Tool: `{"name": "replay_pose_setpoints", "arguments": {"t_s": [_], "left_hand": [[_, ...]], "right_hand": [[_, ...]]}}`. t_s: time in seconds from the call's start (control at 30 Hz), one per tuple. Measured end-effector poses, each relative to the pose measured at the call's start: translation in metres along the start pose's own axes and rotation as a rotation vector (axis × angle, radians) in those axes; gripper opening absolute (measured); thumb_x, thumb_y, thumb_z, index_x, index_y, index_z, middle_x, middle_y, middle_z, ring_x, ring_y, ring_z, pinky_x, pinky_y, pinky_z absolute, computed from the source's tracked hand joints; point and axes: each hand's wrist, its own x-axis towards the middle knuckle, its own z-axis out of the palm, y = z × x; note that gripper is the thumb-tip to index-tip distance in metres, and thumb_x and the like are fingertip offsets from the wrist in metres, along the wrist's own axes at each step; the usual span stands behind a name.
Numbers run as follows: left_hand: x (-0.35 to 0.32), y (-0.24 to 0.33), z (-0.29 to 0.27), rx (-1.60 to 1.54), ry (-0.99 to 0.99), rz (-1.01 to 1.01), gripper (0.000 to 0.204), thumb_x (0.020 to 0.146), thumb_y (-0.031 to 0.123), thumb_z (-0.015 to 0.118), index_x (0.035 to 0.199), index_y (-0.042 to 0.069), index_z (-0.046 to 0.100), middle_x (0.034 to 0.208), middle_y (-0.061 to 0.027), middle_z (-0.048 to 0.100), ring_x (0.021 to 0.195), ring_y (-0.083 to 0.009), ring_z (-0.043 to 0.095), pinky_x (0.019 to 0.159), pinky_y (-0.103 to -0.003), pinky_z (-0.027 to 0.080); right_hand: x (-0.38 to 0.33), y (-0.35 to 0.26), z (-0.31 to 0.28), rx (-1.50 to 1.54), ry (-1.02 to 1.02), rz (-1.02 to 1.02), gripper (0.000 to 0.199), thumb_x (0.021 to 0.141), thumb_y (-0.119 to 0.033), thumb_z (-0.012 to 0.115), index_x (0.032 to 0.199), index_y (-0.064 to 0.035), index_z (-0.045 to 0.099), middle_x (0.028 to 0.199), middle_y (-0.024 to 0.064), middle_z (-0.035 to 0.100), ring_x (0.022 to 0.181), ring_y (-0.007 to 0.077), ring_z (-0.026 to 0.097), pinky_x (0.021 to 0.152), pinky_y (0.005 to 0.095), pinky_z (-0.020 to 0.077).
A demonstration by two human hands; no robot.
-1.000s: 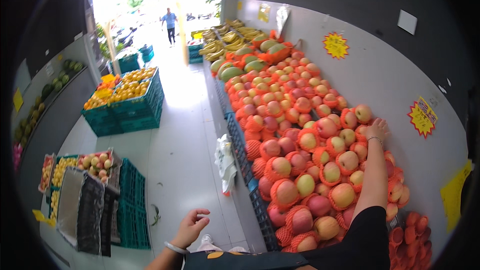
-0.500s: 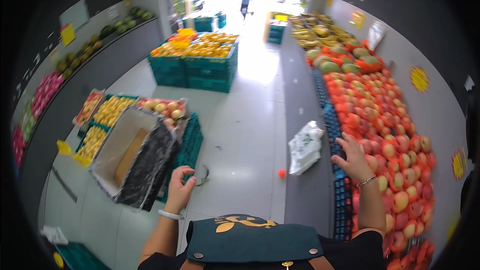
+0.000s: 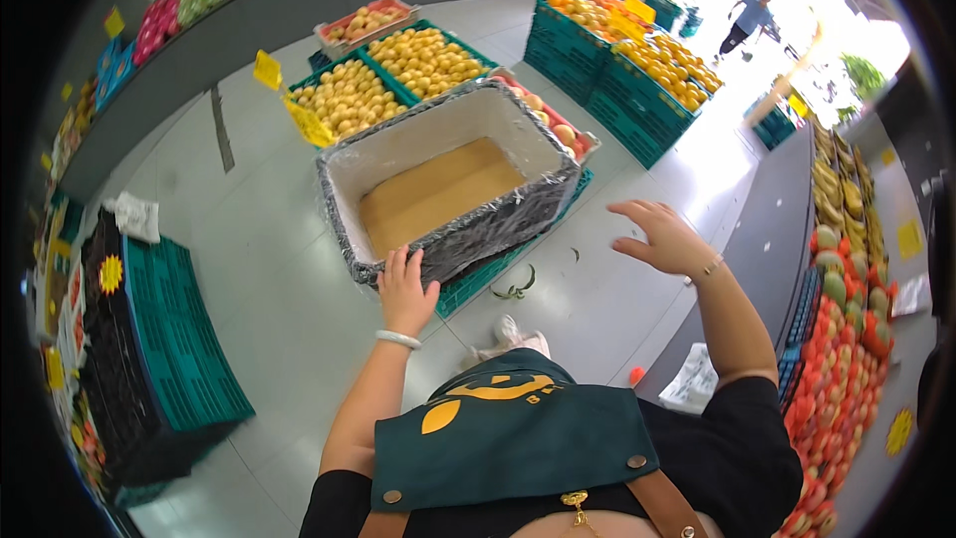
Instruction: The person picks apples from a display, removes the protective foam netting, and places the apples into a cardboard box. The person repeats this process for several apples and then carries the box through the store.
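Note:
A large white-walled box, its outside wrapped in dark film, sits tilted on a green crate. Inside it lies only a flat brown board. My left hand is at the box's near left corner, fingers stretched over the rim and thumb apart; it seems to touch the film. Out past the box's right side, my right hand hangs in the air with fingers apart, holding nothing.
Yellow fruit fills crates behind the box. Stacked green crates of oranges stand farther back. Left is a dark-topped green crate stack; right, a shelf of netted apples and a white plastic bag. Leaf scraps lie on the floor.
My view and body have turned left, from the apple shelf toward the box. My left hand has come to the box's rim; my right hand has left the apples.

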Motion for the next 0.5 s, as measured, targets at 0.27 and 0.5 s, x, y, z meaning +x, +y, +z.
{"name": "replay_pose_setpoints", "arguments": {"t_s": [0.27, 0.5], "left_hand": [[0.013, 0.013, -0.007, -0.071, 0.004, -0.232, 0.044, 0.073, 0.020, 0.066, 0.112, 0.010, 0.051, 0.125, -0.0077, 0.047, 0.120, -0.0283, 0.041, 0.102, -0.057, 0.023], [0.033, -0.001, -0.005, -0.325, 0.183, -0.384, 0.020, 0.077, 0.012, 0.061, 0.096, 0.008, 0.058, 0.081, -0.0029, 0.060, 0.080, -0.0229, 0.058, 0.092, -0.042, 0.035]], "right_hand": [[0.271, 0.018, 0.130, 0.099, -0.508, -0.300, 0.044, 0.087, -0.036, 0.049, 0.119, -0.0058, 0.055, 0.116, 0.0139, 0.059, 0.105, 0.0294, 0.056, 0.090, 0.0373, 0.0433], [0.293, -0.018, 0.265, 0.577, -1.449, 0.031, 0.047, 0.091, -0.039, 0.045, 0.126, -0.0077, 0.050, 0.121, 0.0132, 0.056, 0.106, 0.0232, 0.053, 0.095, 0.0336, 0.0385]]}}
